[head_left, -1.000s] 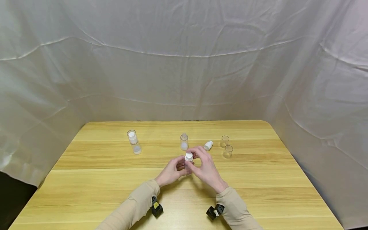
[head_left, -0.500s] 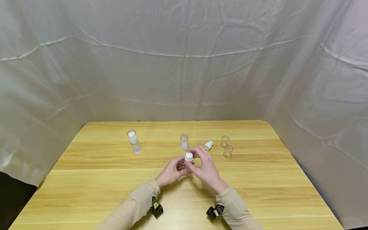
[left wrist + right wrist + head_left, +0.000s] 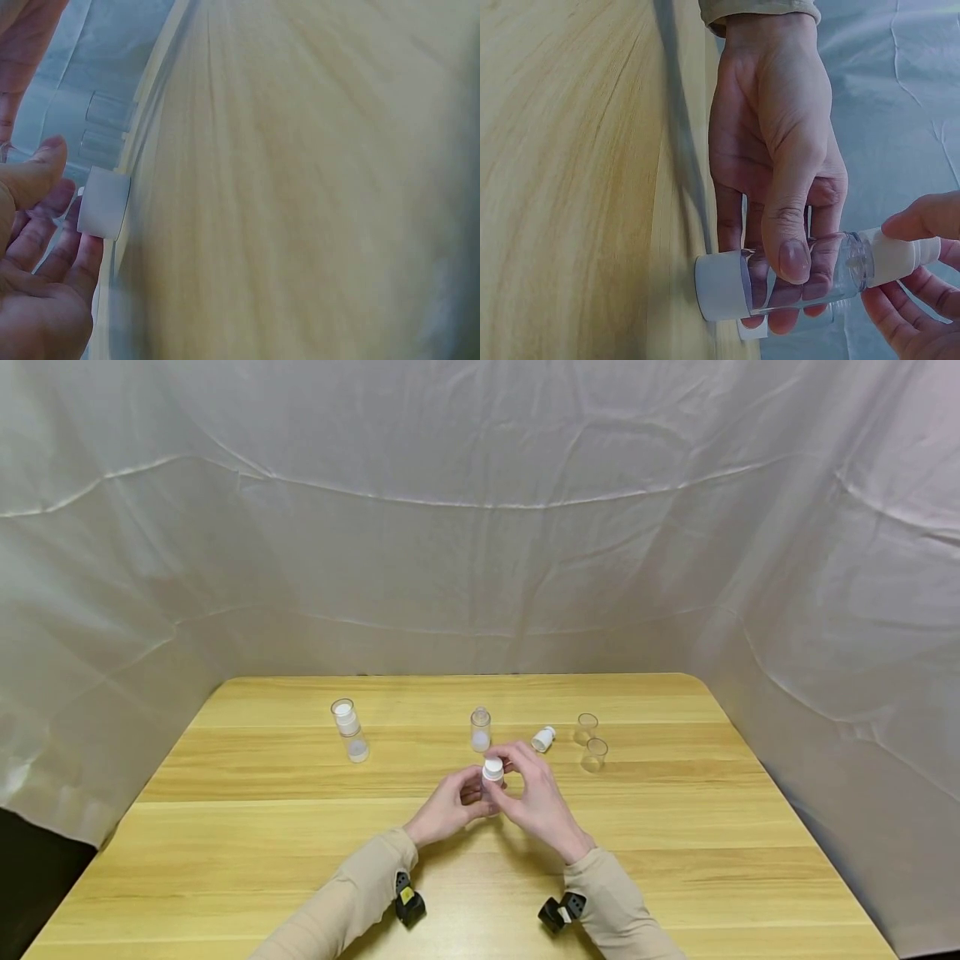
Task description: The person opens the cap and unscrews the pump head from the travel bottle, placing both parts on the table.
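currently, the left hand (image 3: 447, 807) wraps an upright clear bottle (image 3: 847, 271) while the right hand (image 3: 536, 796) pinches its white top (image 3: 492, 767). beyond them on the bench (image 3: 262, 827), another bottle (image 3: 481, 732) stands at twelve o'clock, a white piece (image 3: 543, 740) lies at two, and clear cups (image 3: 595, 753) sit past it.

Low in the right wrist view, clear bottle (image 3: 841, 274), white top (image 3: 891, 255) and base (image 3: 721, 286); in the head view, grey curtain (image 3: 450, 568) on top, brown-streaked yellow table (image 3: 225, 827) below.
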Available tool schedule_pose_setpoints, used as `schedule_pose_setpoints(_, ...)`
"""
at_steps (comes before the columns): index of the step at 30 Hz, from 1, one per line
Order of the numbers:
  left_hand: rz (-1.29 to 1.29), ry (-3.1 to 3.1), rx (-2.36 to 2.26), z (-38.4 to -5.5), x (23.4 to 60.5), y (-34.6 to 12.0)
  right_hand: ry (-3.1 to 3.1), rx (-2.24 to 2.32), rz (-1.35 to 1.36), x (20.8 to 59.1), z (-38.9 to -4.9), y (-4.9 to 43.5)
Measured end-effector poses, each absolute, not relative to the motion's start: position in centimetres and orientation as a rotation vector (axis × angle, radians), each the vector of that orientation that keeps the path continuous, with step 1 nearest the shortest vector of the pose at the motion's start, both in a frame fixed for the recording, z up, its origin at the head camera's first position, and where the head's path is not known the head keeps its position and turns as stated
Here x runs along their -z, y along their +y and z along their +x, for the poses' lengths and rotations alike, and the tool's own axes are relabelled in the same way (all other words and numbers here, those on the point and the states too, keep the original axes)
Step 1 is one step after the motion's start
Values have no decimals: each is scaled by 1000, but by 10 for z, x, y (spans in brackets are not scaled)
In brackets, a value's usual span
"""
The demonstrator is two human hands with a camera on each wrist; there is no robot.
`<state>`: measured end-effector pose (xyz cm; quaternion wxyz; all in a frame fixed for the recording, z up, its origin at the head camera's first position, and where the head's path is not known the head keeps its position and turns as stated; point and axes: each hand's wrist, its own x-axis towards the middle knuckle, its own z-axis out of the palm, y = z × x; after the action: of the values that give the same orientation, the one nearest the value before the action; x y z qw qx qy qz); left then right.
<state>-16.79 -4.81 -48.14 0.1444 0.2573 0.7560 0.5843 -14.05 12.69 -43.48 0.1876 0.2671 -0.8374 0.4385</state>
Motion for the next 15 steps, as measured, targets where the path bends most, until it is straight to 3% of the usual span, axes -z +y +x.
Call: schedule_pose_setpoints(15, 746, 2169, -1698, -170, 484, -47, -2379, -1268, 705, 434, -140, 126)
